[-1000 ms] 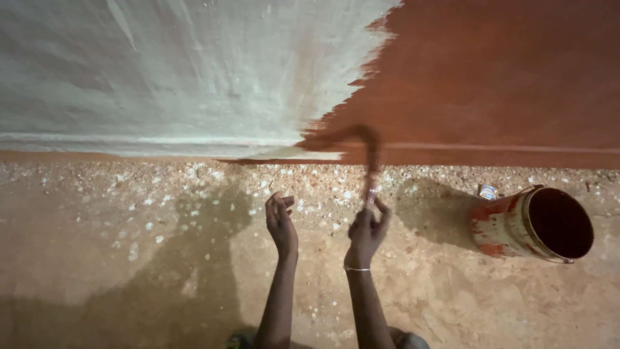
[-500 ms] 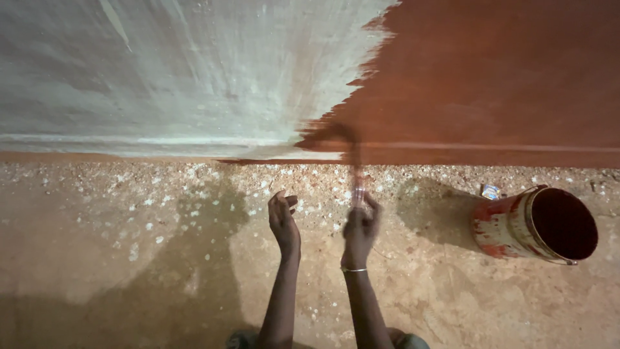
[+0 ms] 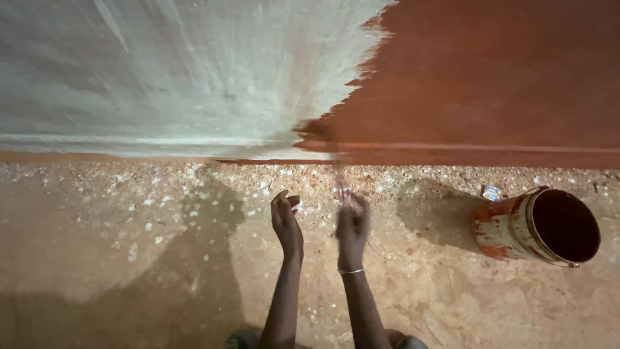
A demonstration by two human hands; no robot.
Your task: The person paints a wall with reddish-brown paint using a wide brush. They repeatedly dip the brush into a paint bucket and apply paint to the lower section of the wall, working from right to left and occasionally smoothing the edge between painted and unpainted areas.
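Observation:
My right hand (image 3: 352, 223), with a thin bracelet at the wrist, grips the handle of a paint brush (image 3: 338, 165) that is blurred with motion against the base of the wall. The brush tip sits at the edge where red-brown paint (image 3: 491, 84) meets the bare grey plaster (image 3: 161, 71). My left hand (image 3: 286, 220) hangs beside it, fingers loosely apart, holding nothing.
A paint-stained bucket (image 3: 510, 226) with a dark inside stands on the sandy ground at the right, near the wall. A small piece of litter (image 3: 491, 192) lies beside it. White flakes (image 3: 161, 207) are scattered over the ground along the wall's foot.
The brush and my right hand have shifted left along the wall base. My left hand has barely moved.

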